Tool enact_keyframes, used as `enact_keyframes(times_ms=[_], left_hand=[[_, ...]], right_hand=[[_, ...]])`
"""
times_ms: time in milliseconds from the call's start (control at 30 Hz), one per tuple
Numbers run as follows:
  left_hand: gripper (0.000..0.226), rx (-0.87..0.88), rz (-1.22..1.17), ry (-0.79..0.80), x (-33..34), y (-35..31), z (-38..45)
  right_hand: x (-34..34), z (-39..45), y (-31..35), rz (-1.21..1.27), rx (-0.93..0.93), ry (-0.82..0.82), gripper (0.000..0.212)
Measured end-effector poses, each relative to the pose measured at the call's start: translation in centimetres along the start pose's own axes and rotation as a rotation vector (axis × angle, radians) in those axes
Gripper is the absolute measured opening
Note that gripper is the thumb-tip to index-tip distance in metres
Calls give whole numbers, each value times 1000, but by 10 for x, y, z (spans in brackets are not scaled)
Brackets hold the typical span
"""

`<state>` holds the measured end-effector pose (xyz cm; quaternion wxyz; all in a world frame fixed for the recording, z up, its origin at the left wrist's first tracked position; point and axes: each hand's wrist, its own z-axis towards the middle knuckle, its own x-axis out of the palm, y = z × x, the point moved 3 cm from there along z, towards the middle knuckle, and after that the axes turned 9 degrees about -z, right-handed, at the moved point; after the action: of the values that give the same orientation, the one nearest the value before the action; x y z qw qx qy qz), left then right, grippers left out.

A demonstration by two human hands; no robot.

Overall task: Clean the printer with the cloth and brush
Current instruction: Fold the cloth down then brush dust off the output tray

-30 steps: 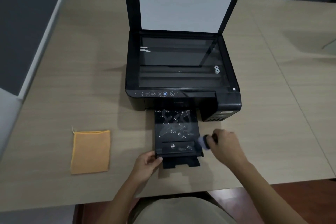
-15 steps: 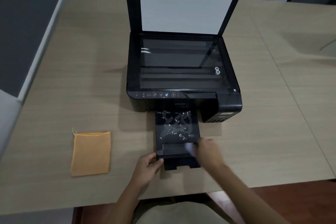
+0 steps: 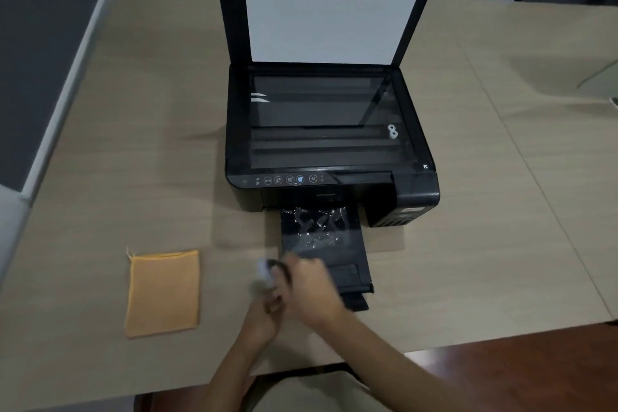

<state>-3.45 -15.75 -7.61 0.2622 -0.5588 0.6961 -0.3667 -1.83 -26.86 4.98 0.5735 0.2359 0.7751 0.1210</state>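
Observation:
A black printer (image 3: 329, 144) stands on the table with its scanner lid raised and its output tray (image 3: 347, 244) pulled out toward me. White dust streaks lie on the tray's far half. My right hand (image 3: 311, 291) grips a brush (image 3: 267, 269) with pale bristles and a dark handle, blurred by motion, at the tray's front left corner. My left hand (image 3: 264, 314) sits just under the right hand at the tray's left front edge, mostly hidden, so its grip is unclear. An orange cloth (image 3: 163, 293) lies flat on the table to the left.
The light wooden table (image 3: 485, 227) ends close to my body at the bottom. A grey partition runs along the left edge. A small white object (image 3: 392, 131) rests on the scanner glass. Another table surface extends to the right.
My right hand has swept the brush leftward across the front of the tray, from its right edge to past its left corner. The left hand stays at the tray's left front.

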Motion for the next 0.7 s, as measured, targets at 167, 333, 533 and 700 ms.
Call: enact_keyframes(times_ms=[167,333,533,700], left_hand=[[28,90,-15,84,4,-6,-9],[17,65,-31,97,3,-4,-9],[14,61,-3,127,6,-9,-13],[18,64,-20,107,4,-10,-14]], right_hand=[[-14,5,-56,-198,43,268,24],[-14,22,-49,-159,-15,322,24],[-11,36,-49,-206,-31,423,22],[-12,43,-27,-203,-74,343,27]])
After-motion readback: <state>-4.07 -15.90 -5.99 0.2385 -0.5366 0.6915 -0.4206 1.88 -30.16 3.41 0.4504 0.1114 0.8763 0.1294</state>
